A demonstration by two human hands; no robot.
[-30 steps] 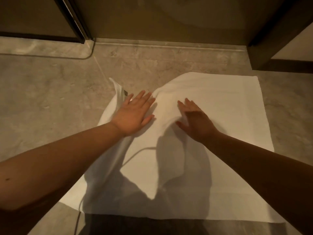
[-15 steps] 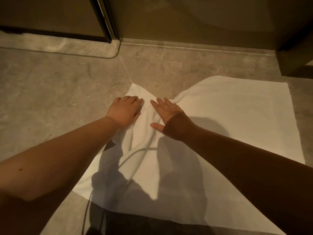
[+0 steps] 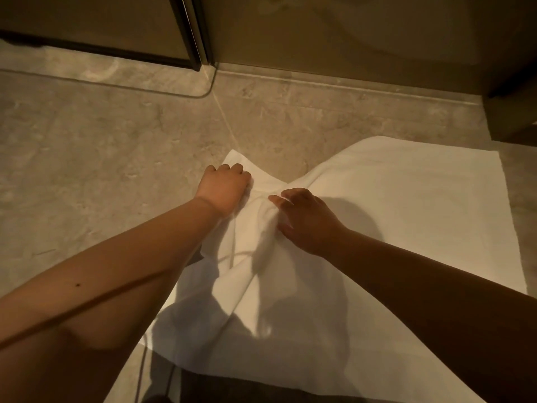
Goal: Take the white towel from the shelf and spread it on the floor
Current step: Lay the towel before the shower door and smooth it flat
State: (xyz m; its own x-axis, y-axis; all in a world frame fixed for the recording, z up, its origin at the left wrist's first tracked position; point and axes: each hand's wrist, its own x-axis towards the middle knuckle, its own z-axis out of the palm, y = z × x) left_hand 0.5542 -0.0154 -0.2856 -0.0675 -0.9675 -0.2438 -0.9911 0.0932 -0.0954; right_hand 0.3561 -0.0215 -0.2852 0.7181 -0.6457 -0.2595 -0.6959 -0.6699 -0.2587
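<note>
The white towel [image 3: 406, 205] lies on the stone floor [image 3: 96, 170], flat on its right half and bunched into a ridge down its middle left. My left hand [image 3: 225, 186] has its fingers curled on the towel's far left corner and presses it to the floor. My right hand [image 3: 305, 219] rests just right of the ridge, its fingers bent into the bunched cloth. The towel's near left edge is hidden under my left forearm.
A dark door frame post [image 3: 193, 33] and a wall base [image 3: 348, 48] stand at the far side. A glass panel edge [image 3: 213, 82] curves along the floor near the post. A dark cabinet corner [image 3: 511, 112] stands far right. Bare floor stretches to the left.
My left hand slid to the towel's far left corner and curled shut on it. My right hand moved left to the ridge and bent its fingers into the cloth. The view shifted left.
</note>
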